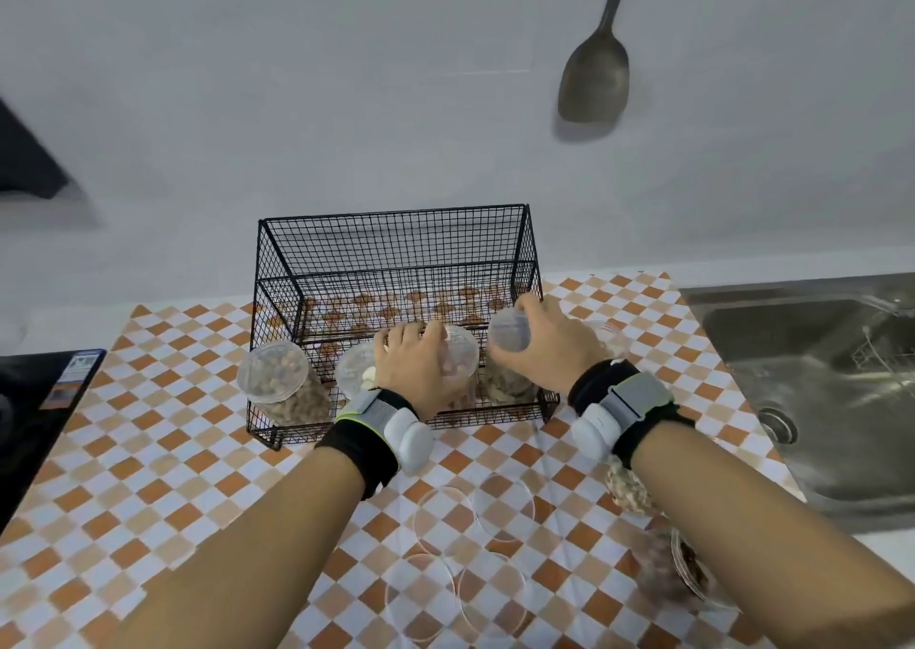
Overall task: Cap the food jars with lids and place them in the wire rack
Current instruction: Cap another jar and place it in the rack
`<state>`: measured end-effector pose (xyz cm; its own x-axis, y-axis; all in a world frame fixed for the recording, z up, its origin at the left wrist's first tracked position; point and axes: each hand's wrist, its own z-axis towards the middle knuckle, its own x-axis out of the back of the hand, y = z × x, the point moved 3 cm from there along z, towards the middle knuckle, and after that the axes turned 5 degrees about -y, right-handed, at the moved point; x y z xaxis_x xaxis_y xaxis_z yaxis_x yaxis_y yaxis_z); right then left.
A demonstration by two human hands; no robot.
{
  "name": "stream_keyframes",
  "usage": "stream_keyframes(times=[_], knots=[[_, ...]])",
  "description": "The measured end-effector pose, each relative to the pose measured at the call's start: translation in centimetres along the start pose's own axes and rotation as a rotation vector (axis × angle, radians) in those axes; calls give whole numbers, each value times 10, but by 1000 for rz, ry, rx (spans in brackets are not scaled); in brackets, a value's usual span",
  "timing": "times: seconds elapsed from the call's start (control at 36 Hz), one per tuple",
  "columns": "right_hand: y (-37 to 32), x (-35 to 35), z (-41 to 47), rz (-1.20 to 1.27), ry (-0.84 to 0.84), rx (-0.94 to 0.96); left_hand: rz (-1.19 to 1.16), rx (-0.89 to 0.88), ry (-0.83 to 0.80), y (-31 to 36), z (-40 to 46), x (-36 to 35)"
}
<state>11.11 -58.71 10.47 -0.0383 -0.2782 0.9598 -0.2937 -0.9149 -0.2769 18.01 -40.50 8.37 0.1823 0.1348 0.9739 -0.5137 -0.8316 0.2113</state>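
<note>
A person works over a black wire rack [396, 262] standing on a checked orange-and-white worktop [163, 455], both hands on jars in the rack's front row. The left hand [413, 361] is curled round a capped clear jar [460, 351] of pinkish pieces that sits inside the rack, while the right hand [544, 339] grips the greyish lid [512, 331] atop a fourth jar [510, 383] of pale brown food at the rack's right end. By the look of it the placing step is under way, with four jars in the rack: a jar of nuts [282, 383] at the left end and a jar of pale pieces [356, 368] beside it already stand capped. The next move seems to call for letting go of these two and reaching back for the uncapped jars lying near the right forearm, one of mixed pale bits [626, 487] and one of dark reddish food [686, 567], both blurred. Each needs one of the clear round lids [443, 515] lying loose on the worktop nearer the person; about four show, faint against the pattern. A steel sink [812, 376] lies to the right, and a dark metal spatula [594, 74] hangs on the wall.
</note>
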Motion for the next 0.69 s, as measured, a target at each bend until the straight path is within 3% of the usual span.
stream_keyframes(times=[0.69], knots=[[7, -20, -6, -102, -67, -11, -37, -32, 134, 1, -24, -6]])
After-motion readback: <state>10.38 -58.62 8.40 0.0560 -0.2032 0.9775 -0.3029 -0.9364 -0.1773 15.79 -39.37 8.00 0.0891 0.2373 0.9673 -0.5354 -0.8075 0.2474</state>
